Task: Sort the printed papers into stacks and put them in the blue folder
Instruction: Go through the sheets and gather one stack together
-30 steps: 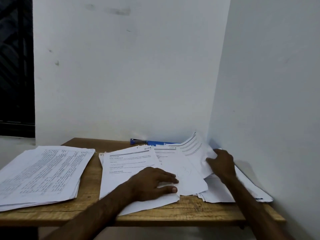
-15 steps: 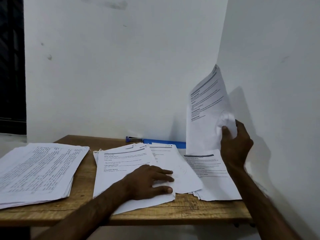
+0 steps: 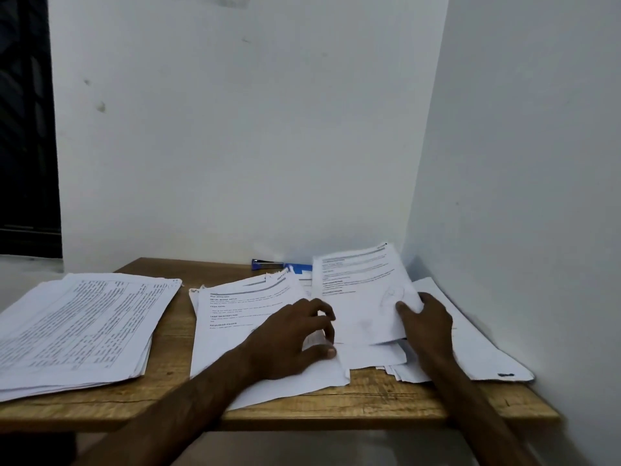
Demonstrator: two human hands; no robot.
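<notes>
With the right hand (image 3: pixel 425 326) pinching a sheet (image 3: pixel 363 297) above the loose right pile (image 3: pixel 470 344) and the left hand (image 3: pixel 289 338) resting unclenched on the middle pile (image 3: pixel 235 317), a hasty slide could mix stacks and bury the blue folder (image 3: pixel 299 266) behind.

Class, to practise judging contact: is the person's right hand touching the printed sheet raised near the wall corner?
Touching. The head view shows the right hand with its thumb lying on the face of the printed sheet at the right edge, with no gap between them.
</notes>
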